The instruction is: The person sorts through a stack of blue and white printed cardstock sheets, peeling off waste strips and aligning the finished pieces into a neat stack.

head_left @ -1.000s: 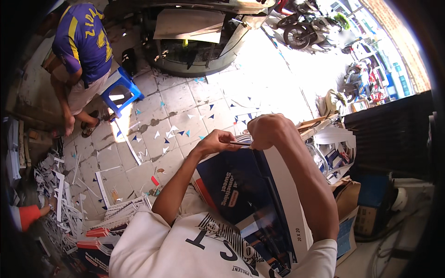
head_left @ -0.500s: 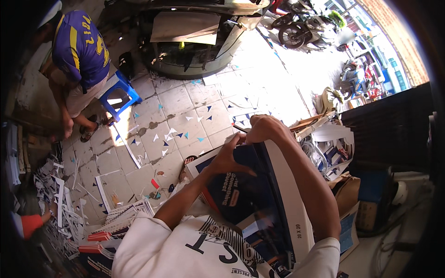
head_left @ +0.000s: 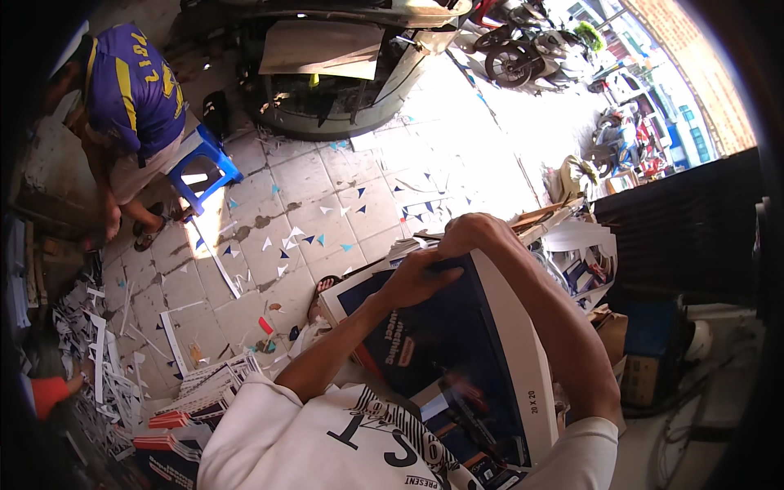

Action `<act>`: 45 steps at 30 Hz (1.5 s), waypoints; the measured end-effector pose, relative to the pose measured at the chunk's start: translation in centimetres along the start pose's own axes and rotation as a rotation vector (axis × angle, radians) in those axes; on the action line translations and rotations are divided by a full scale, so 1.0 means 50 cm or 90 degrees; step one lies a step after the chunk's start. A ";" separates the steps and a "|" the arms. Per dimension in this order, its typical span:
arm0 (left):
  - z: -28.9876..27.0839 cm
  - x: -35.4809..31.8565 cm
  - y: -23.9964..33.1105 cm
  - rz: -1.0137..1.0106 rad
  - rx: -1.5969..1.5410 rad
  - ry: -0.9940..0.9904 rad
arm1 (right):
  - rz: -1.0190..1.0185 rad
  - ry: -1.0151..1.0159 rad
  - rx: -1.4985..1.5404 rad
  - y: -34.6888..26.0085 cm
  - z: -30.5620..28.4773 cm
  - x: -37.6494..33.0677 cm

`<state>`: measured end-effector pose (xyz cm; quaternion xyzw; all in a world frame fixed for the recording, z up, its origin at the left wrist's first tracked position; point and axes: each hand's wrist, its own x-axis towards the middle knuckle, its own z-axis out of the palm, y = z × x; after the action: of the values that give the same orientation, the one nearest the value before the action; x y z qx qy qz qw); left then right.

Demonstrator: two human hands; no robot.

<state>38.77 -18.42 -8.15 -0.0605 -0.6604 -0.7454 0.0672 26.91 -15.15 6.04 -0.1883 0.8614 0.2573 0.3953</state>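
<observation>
A dark blue printed board (head_left: 482, 318) with a broad white border lies on a stack in front of me, slanting away from my body. My left hand (head_left: 416, 280) is closed at its far edge, thumb over the printed face; the fingertips are partly hidden. Right beside it, my right hand (head_left: 472, 234) is bent over the far corner with its fingers curled. What the right fingers hold is hidden behind the hand. A small white paper piece (head_left: 421, 242) sticks up by the left knuckles.
Paper offcuts (head_left: 292, 242) litter the tiled floor. Printed sheets (head_left: 208, 384) are stacked at my left. A person in a purple shirt (head_left: 135, 90) bends beside a blue stool (head_left: 204, 167); a red sleeve (head_left: 51, 394) shows at far left. A scrap-filled box (head_left: 580, 253) stands right, motorcycles (head_left: 523, 57) beyond.
My left hand has moved right, its thumb and fingers drawn together beside the right hand. The right hand has shifted slightly nearer; the slim dark tool that stuck out from it is now hidden.
</observation>
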 end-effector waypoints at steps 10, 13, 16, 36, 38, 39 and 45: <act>0.027 -0.014 -0.021 -0.082 -0.108 0.109 | -0.148 0.142 0.054 0.035 -0.008 -0.007; 0.042 -0.012 -0.019 -0.085 -0.094 0.159 | -0.197 0.247 0.099 0.055 0.019 0.001; 0.048 -0.013 -0.008 -0.086 -0.055 0.190 | -0.234 0.299 0.100 0.070 0.040 0.008; 0.036 -0.021 0.014 -0.084 -0.039 0.145 | -0.319 0.264 0.314 0.145 0.083 0.063; 0.009 0.008 0.042 -0.092 0.017 -0.035 | -0.301 0.329 0.231 0.125 0.084 0.034; 0.001 0.024 0.050 -0.035 -0.012 -0.147 | -0.321 0.327 0.202 0.113 0.077 0.021; 0.013 0.018 0.058 0.029 -0.011 -0.077 | -0.371 0.383 0.296 0.147 0.054 -0.026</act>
<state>38.40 -18.13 -5.09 -0.1213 -0.6550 -0.7446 0.0434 25.38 -7.52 7.71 -0.3945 0.8838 -0.1291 0.2160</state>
